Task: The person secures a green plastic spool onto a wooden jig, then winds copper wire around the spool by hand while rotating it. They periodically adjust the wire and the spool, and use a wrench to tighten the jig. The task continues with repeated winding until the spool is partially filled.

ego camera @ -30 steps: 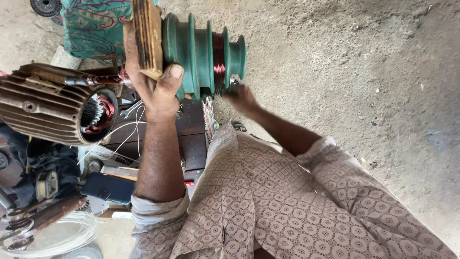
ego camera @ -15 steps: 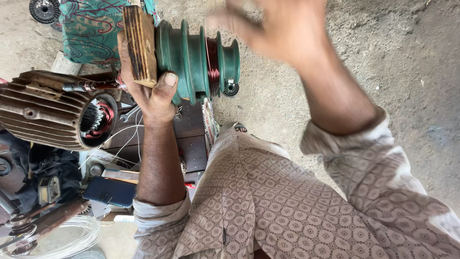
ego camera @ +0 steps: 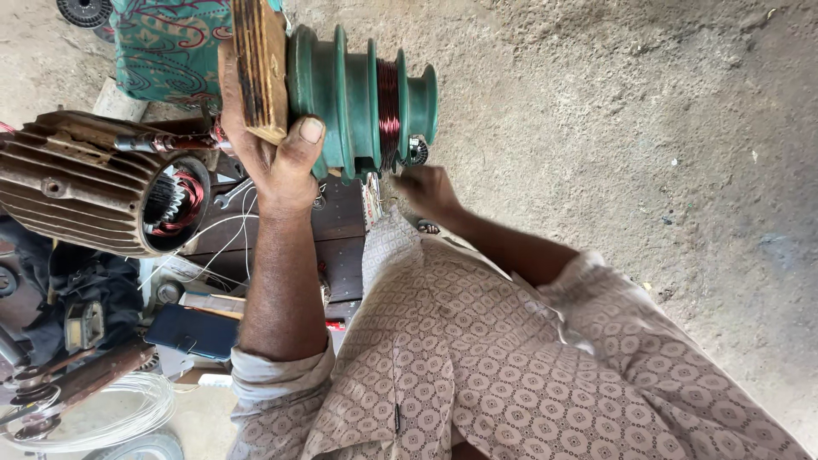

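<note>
At the green stepped former (ego camera: pixel 362 94), left hand (ego camera: pixel 277 158) clamped its wooden block (ego camera: pixel 256 68); right hand (ego camera: pixel 426 189) curled beneath, grip unclear; copper wire (ego camera: pixel 388 102) filled one groove.

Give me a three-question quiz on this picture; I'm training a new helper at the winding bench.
1. True or false: copper wire is wound in one groove of the green stepped former.
2. Which hand grips the wooden block? A) left B) right
3. What ribbed metal thing lies beside the left hand?

Key:
1. True.
2. A; the right hand is just below the former's narrow end.
3. A motor housing, windings visible inside.
</note>
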A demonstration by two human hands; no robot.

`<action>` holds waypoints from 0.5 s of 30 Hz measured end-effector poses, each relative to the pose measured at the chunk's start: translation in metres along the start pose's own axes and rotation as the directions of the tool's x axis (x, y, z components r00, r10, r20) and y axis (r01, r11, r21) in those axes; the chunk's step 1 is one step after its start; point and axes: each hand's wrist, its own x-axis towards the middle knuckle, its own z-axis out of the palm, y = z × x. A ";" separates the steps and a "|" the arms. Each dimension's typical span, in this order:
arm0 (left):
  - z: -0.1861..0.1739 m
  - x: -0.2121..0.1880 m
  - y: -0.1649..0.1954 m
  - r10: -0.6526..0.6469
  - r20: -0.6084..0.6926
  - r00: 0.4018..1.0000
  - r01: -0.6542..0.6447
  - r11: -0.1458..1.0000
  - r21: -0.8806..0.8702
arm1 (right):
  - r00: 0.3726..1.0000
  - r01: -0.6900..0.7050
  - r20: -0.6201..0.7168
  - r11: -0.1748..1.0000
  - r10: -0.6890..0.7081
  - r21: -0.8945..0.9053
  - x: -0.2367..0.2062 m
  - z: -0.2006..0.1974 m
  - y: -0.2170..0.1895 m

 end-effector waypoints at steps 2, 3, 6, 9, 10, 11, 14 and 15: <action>-0.001 0.000 -0.001 -0.005 -0.003 1.000 0.005 1.000 0.002 | 0.977 0.212 -0.041 0.976 -0.211 0.042 -0.017 -0.019 -0.035; -0.001 0.001 -0.002 -0.002 -0.003 1.000 0.002 1.000 0.002 | 0.943 0.331 -0.027 0.943 -0.331 0.021 -0.020 -0.037 -0.052; -0.002 0.004 -0.004 0.000 -0.009 1.000 0.000 1.000 0.012 | 0.756 0.634 0.074 0.700 -0.650 -0.328 -0.009 -0.101 -0.107; -0.001 0.006 -0.001 -0.001 0.001 1.000 0.001 1.000 0.026 | 0.520 0.648 -0.060 0.439 -0.852 -0.622 0.018 -0.173 -0.158; -0.001 0.006 0.001 0.000 0.008 1.000 0.000 0.999 0.035 | 0.430 0.629 -0.101 0.377 -0.897 -0.680 0.031 -0.195 -0.168; -0.001 0.006 0.003 0.004 0.018 1.000 -0.005 0.999 0.054 | 0.482 0.678 -0.071 0.423 -0.874 -0.601 0.049 -0.211 -0.173; 0.002 0.007 0.004 -0.026 0.001 1.000 0.026 0.999 -0.033 | 0.598 0.714 -0.122 0.595 -0.792 -0.368 0.114 -0.229 -0.149; 0.003 0.008 0.003 -0.024 -0.006 1.000 0.024 0.999 -0.038 | 0.728 0.624 -0.186 0.750 -0.660 -0.218 0.130 -0.222 -0.130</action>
